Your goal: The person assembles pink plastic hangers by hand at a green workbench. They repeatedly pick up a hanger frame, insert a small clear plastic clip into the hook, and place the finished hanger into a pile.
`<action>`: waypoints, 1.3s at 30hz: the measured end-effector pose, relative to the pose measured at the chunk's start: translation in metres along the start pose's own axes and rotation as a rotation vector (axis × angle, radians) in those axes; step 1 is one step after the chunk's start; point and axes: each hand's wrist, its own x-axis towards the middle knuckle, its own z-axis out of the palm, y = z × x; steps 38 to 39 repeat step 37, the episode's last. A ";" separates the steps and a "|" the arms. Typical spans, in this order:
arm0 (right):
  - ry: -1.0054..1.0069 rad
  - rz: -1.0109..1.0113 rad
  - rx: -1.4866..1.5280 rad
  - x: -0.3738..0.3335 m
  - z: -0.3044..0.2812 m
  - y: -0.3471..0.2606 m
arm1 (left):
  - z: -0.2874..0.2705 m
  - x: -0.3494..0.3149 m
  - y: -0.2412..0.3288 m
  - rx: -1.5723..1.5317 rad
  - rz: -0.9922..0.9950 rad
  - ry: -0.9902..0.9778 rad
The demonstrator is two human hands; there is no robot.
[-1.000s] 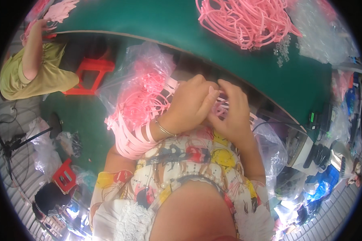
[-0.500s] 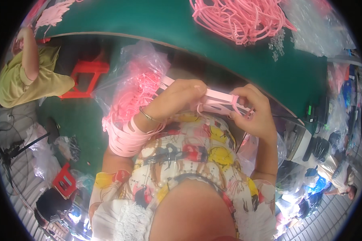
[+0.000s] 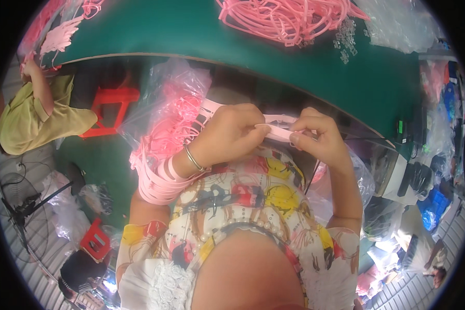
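A pale pink strap [image 3: 280, 133] with slits along it is stretched between my two hands, just in front of my body. My left hand [image 3: 235, 129] pinches one side of it between thumb and fingers. At the other end my right hand [image 3: 320, 135] is closed on the strap, thumb against forefinger. Several similar pink straps [image 3: 163, 181] are looped round my left forearm, next to a metal bangle [image 3: 192, 157]. Beyond that wrist, a clear plastic bag [image 3: 178, 77] holds tangled pink straps [image 3: 173, 121]. The parts inside my grips are hidden by my fingers.
Ahead is a green table [image 3: 191, 31] bearing a heap of pink cords [image 3: 289, 20], small clear pieces [image 3: 345, 41] and clear plastic [image 3: 398, 26]. Left of me are a red stool [image 3: 110, 111] and a person in a yellow-green top [image 3: 46, 113]. Plastic bags lie at both sides.
My hands have come slightly closer together. The right hand has turned its fingers toward the left one, and the narrow band seen across the strap near it no longer shows.
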 end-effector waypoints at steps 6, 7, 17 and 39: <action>0.037 0.046 0.158 -0.003 0.004 0.005 | 0.001 0.001 -0.004 -0.325 -0.061 0.017; 0.032 0.060 0.172 -0.003 0.005 0.006 | 0.000 0.002 -0.004 -0.396 -0.082 0.016; -0.008 0.123 0.173 -0.002 0.005 0.009 | -0.002 -0.001 -0.003 -0.425 -0.121 0.046; 0.141 -0.063 0.055 -0.028 -0.015 0.006 | 0.035 0.142 0.005 0.532 0.522 0.175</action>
